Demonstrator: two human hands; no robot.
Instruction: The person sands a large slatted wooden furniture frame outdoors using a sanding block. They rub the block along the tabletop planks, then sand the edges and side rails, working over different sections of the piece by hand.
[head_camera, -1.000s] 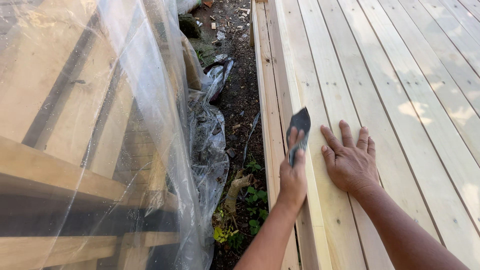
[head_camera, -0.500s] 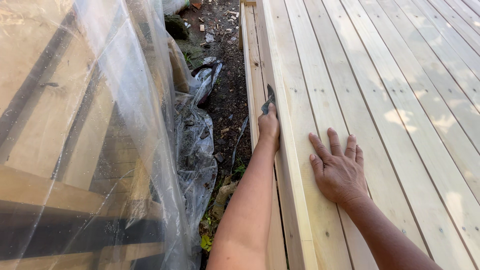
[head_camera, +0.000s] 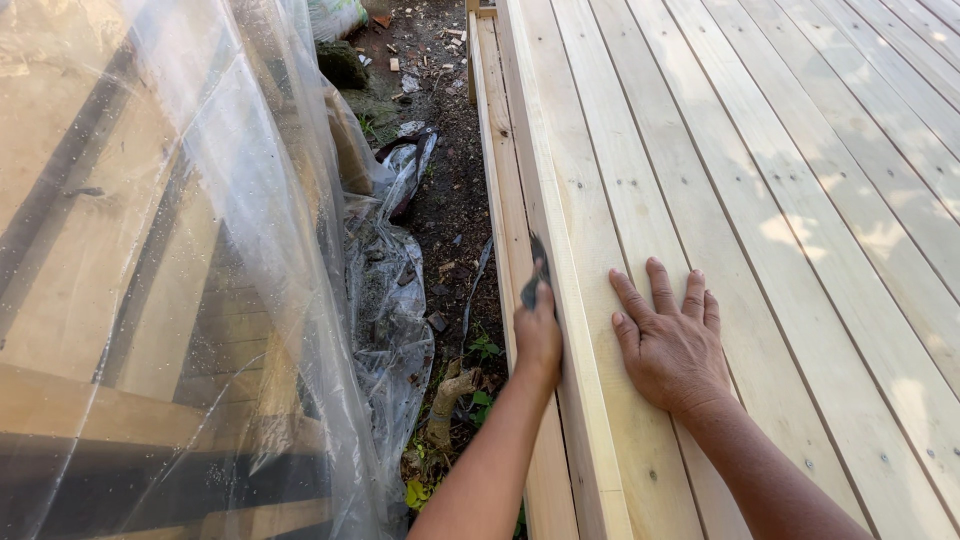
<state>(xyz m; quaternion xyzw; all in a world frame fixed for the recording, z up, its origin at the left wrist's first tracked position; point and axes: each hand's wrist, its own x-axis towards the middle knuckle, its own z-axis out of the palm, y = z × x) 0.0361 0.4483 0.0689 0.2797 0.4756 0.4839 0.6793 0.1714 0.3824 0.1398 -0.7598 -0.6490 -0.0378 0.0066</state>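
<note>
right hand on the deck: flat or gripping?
Flat. The right hand lies palm down, fingers spread, on the deck boards, holding nothing.

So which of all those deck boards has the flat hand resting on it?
The right hand lies palm down on the second board in from the deck's left edge, beside the edge board that the left hand rubs with dark sandpaper.

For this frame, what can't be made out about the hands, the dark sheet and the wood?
Head view only:
- Dark sheet: mostly hidden behind the left hand; its kind is unclear.
- Side board under that hand: contact patch is covered.
- Right hand palm: pressed flat on the deck, underside unseen.
- Stacked lumber: blurred by clear plastic.
- Both forearms: cut off by the bottom edge.
</note>
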